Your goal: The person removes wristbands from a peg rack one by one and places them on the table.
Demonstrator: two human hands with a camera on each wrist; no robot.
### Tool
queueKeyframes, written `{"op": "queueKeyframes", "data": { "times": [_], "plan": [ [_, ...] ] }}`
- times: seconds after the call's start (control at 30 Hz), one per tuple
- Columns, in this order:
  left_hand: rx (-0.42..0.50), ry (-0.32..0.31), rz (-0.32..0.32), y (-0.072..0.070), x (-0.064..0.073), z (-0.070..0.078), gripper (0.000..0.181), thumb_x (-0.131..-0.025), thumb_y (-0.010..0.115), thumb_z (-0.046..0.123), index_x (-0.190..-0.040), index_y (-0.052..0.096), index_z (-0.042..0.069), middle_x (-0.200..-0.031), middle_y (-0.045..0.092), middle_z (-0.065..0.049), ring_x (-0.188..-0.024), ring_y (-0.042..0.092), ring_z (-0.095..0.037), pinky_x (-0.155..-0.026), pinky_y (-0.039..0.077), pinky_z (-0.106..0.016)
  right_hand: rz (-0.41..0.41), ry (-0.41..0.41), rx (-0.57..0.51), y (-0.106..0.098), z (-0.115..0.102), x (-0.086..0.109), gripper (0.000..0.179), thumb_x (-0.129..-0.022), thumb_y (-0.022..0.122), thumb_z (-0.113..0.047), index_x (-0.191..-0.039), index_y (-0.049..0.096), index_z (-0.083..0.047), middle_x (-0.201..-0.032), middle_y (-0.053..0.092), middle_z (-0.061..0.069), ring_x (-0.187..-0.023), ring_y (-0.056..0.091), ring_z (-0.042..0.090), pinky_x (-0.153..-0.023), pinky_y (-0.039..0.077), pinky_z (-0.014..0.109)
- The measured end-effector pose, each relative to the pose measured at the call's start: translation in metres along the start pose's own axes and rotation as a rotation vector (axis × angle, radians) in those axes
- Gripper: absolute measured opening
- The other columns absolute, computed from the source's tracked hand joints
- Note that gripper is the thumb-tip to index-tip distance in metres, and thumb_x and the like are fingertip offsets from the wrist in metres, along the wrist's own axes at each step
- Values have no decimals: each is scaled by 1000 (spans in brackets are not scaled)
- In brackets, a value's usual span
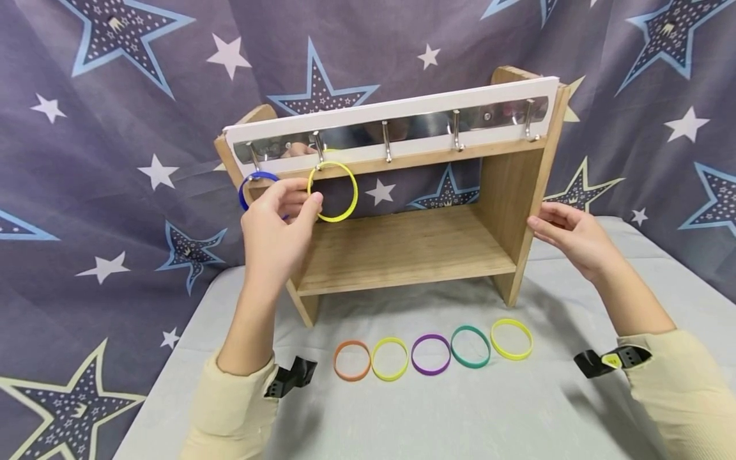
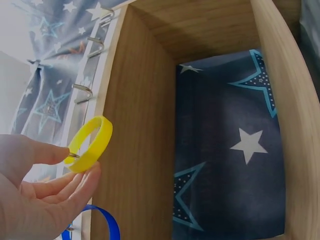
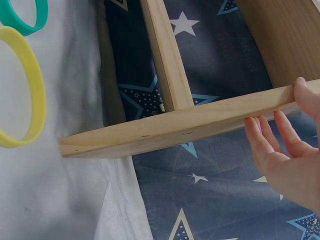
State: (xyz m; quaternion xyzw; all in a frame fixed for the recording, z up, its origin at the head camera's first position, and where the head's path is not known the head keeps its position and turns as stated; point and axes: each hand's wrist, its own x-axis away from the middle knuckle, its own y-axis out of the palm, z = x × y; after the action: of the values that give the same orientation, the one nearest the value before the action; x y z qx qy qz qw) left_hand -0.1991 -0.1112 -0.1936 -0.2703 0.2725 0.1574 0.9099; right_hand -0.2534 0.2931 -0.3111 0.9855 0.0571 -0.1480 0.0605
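Observation:
My left hand (image 1: 276, 227) pinches a yellow silicone wristband (image 1: 353, 207) between thumb and fingers, at the second hook (image 1: 318, 145) from the left. In the left wrist view, a metal hook tip shows inside the yellow wristband (image 2: 103, 137), by the thumb. A blue wristband (image 1: 243, 193) hangs at the leftmost hook, partly hidden behind my left hand. The wooden shelf (image 1: 402, 249) stands upright and carries the hook strip. My right hand (image 1: 577, 241) holds its right side panel (image 3: 200, 117), thumb at the front edge and fingertips against the outer face.
Before the shelf, a row of wristbands lies on the grey cloth: orange (image 1: 336, 363), yellow (image 1: 374, 365), purple (image 1: 423, 371), green (image 1: 473, 365) and another yellow one (image 1: 513, 357). Three further hooks, such as the middle hook (image 1: 386, 142), carry no bands. A star-patterned curtain (image 1: 172, 243) hangs behind.

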Motion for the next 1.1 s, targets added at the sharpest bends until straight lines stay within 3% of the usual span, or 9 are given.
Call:
{"op": "queueKeyframes", "data": {
  "times": [0.13, 0.3, 0.57, 0.87, 1.1],
  "plan": [
    [56, 11, -4, -1, -1, 1, 24, -90, 64, 12, -110, 68, 1, -92, 74, -17, -64, 60, 12, -63, 52, -8, -1, 3, -14, 0, 0, 0, 27, -91, 58, 3, -104, 62, -20, -92, 68, -12, -86, 64, -2, -78, 55, 10],
    [183, 0, -11, -2, -1, 3, 20, -89, 65, 8, -107, 68, -1, -89, 73, -23, -61, 65, 8, -65, 59, -15, 0, 4, -11, -1, 0, 0, 27, -91, 58, 3, -104, 62, -20, -92, 67, -12, -86, 63, -2, -78, 55, 10],
    [337, 5, -8, -3, 0, 4, 19, -88, 66, 3, -105, 68, -3, -69, 67, 16, -63, 68, 1, -67, 61, -23, -6, -3, -2, 0, 0, 0, 27, -91, 58, 3, -104, 62, -20, -92, 68, -12, -86, 64, -2, -77, 55, 10],
    [341, 3, -58, -6, 8, 6, 20, -87, 67, 3, -106, 68, -4, -69, 67, 18, -65, 68, 1, -68, 61, -23, 3, 12, -20, -1, 1, 1, 28, -91, 58, 3, -105, 62, -22, -93, 67, -12, -86, 64, -2, -78, 55, 10],
    [259, -75, -170, -10, 15, -1, 21, -89, 67, 9, -108, 68, 0, -75, 70, 9, -66, 68, 0, -70, 61, -22, 2, 10, -5, 0, 0, 1, 28, -91, 58, 3, -105, 61, -22, -93, 67, -13, -87, 64, -3, -78, 55, 10]
  ]
}}
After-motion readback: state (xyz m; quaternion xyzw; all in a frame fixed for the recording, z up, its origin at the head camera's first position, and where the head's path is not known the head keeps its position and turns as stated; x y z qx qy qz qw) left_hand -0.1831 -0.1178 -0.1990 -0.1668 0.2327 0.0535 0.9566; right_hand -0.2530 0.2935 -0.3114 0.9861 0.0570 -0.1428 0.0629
